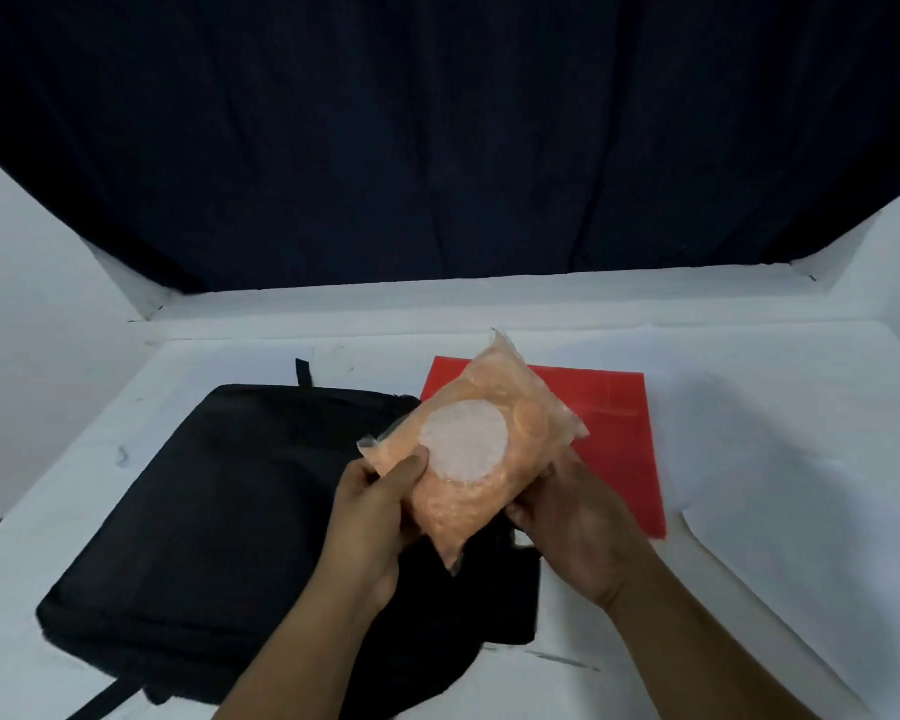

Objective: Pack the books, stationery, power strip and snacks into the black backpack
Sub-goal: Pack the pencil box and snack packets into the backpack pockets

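The black backpack (219, 517) lies flat on the white table, left of centre. Above its right side I hold a clear snack bag (476, 444) full of orange round crackers, with a white round label on its front. My left hand (380, 517) grips the bag's lower left edge, thumb on top. My right hand (578, 532) supports the bag from below on its right side. A flat red book (614, 433) lies on the table right of the backpack, partly hidden behind the bag.
The white table (780, 459) has low white walls on the left, right and back. A dark blue curtain (437, 148) hangs behind it. A backpack strap (305, 374) sticks out at the far edge.
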